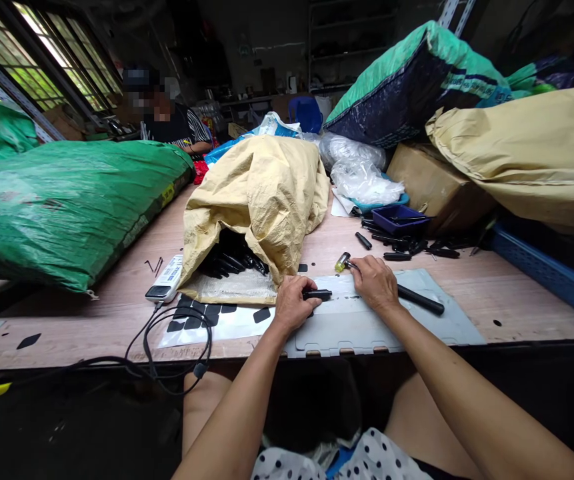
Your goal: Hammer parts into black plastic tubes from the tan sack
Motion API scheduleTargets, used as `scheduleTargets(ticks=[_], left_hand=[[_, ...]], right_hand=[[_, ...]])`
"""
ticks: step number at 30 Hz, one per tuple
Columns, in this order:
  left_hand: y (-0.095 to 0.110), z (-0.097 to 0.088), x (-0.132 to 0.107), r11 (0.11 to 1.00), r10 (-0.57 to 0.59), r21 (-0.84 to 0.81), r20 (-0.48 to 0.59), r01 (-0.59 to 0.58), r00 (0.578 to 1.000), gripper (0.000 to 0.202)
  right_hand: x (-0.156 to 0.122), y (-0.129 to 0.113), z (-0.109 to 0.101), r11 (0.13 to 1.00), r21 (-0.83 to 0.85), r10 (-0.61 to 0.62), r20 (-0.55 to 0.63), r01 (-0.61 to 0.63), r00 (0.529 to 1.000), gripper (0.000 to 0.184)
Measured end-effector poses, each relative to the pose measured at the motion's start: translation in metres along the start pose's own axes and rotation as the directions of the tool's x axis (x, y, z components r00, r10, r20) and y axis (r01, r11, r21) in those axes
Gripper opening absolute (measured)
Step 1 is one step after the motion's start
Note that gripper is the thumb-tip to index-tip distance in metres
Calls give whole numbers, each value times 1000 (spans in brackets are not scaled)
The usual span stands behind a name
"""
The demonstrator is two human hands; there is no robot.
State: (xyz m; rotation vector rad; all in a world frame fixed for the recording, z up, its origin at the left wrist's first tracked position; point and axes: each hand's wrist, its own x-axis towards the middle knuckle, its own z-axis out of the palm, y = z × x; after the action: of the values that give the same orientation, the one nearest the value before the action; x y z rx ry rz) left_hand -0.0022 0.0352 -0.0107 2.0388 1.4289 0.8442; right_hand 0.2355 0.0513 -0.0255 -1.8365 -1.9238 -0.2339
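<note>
Head camera: the left hand (294, 303) is pinching a black tube (321, 294), its end jutting rightward beyond the fingers; the right hand (375, 281) is gripping a hammer (421, 299) near its head.

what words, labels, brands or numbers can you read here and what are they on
No text reads clearly.
Bulging green woven sack: faint printed characters, too blurred to read.
White rectangular device: small print, too small to read.
Green and navy plastic sack: pale lettering, too blurred to read.
Black-handled metal hammer and short black cylinder: no text can be made out.
</note>
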Motion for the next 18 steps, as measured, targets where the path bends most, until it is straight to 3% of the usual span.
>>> scheduleTargets(ticks=[7, 10, 13, 16, 18], left_hand=[[-1, 1, 1, 1000, 12, -17, -14, -12, 1000, 19], [3, -2, -2, 992, 46, -115, -61, -53, 997, 16], [18, -13, -22, 962, 67, -257, -99, -91, 993, 14], [39, -22, -64, 921, 149, -374, 75, -111, 986, 20], [46, -19, -98, 916, 250, -386, 327, -113, 911, 27]], right_hand=[[1, 0, 2, 1000, -14, 4, 0, -4, 1000, 24], [2, 0, 1, 1000, -26, 17, 18, -17, 1000, 24], [3, -1, 0, 999, -32, 26, 33, -25, 999, 24], [3, -2, -1, 999, -37, 25, 36, -24, 999, 24], [3, -2, -1, 999, -42, 20, 36, -18, 999, 25]])
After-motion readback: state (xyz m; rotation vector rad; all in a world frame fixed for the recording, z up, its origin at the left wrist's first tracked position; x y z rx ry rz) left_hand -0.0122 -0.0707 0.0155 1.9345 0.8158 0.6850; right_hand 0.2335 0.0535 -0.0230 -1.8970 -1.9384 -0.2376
